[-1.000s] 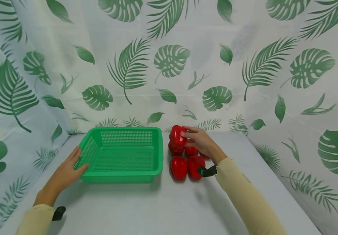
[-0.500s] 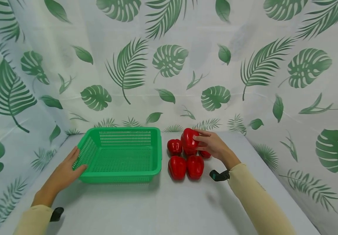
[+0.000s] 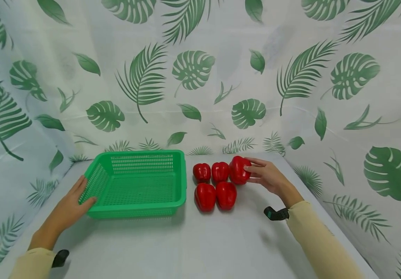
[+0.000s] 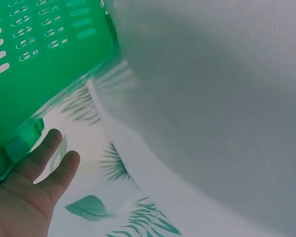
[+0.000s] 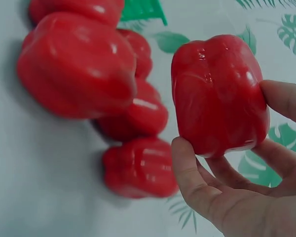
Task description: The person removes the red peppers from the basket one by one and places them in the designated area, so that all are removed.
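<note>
A glossy red bell pepper point(image 5: 219, 94) is held between the thumb and fingers of my right hand point(image 3: 273, 179), raised above the table in the right wrist view. Several more red bell peppers point(image 3: 205, 197) lie grouped in two rows to its left in the head view; the held one hides another pepper point(image 5: 140, 168) there. My left hand point(image 3: 66, 207) rests at the left side of a green plastic basket point(image 3: 136, 211), its fingers extended along the outer wall. In the left wrist view the thumb and a finger point(image 4: 61, 175) are spread beside the rim.
The white table point(image 3: 172, 248) carries the basket at left and the peppers right of it. A leaf-printed sheet point(image 3: 172, 128) stands as a wall behind and on both sides. Only the basket's slotted floor point(image 3: 137, 190) shows inside it.
My right hand has carried the held pepper rightward, from above the back-left pepper to above the back-right one. The left hand stays at the basket. The head view has shifted slightly.
</note>
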Tool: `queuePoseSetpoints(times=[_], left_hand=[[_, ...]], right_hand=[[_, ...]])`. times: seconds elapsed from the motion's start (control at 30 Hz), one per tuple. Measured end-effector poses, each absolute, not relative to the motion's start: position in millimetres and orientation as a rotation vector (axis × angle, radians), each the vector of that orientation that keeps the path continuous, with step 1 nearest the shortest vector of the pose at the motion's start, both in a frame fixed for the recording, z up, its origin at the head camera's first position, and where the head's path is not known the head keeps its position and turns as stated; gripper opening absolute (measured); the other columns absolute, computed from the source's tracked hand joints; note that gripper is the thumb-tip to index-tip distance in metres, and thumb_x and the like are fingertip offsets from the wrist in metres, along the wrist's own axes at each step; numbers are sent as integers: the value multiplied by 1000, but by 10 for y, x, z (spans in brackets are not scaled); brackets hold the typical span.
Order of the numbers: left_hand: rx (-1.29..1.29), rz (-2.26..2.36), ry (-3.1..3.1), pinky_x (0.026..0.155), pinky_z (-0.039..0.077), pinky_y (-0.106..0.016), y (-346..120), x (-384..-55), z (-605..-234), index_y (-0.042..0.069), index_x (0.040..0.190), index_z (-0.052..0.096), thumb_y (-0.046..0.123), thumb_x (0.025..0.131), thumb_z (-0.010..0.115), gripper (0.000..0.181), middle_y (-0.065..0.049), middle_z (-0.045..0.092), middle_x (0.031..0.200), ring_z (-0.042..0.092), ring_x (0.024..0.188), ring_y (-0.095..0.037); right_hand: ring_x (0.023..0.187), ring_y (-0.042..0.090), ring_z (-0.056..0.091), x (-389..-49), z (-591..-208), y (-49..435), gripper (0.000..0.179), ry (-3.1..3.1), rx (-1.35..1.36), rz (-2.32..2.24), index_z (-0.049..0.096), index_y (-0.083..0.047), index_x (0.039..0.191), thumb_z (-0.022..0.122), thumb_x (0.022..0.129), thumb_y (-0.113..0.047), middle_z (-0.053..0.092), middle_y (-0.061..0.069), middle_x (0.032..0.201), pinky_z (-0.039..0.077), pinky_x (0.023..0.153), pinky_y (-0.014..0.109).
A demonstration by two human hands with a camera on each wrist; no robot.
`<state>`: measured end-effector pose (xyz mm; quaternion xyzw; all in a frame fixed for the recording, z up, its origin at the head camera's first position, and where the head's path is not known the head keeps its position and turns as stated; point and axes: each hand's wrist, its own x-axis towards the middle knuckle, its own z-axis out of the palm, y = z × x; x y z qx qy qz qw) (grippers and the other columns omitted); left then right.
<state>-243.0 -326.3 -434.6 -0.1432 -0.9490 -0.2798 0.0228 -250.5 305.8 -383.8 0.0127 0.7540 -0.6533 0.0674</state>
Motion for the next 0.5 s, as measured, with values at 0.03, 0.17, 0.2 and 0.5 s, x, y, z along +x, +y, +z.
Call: queuePoseSetpoints(times=[0.03,0.17,0.2,0.5], left_hand=[[-444,-866,-2941,111,20,-83,-3265,-2429,-4343,-14,164,6,40,111,55,91,-33,-5,173,10,152,-65],[-445,-869,-2965,111,19,-84,-3277,-2435,-4323,-15,164,4,41,111,54,93,-34,-6,173,8,152,-65],[-447,-872,-2973,112,19,-84,-3279,-2439,-4317,-15,164,3,42,111,54,93,-35,-7,172,8,152,-65],[-483,-863,-3013,109,20,-85,-3285,-2484,-4213,-19,162,4,42,109,57,96,-41,-3,169,10,149,-69]], right_hand=[[143,47,45,-2484,-3846,3089,72,2277,32,-1965,33,-3,167,67,107,-21,37,28,165,57,102,46],[140,46,47,-2405,-3908,3221,73,2280,22,-1949,31,0,167,67,106,-18,36,30,164,58,100,46],[139,45,48,-2386,-3932,3255,73,2280,24,-1941,31,0,167,68,106,-18,36,31,164,58,100,46],[134,41,54,-2237,-4203,3443,74,2303,74,-1800,35,3,163,71,103,-19,41,30,160,57,102,50]])
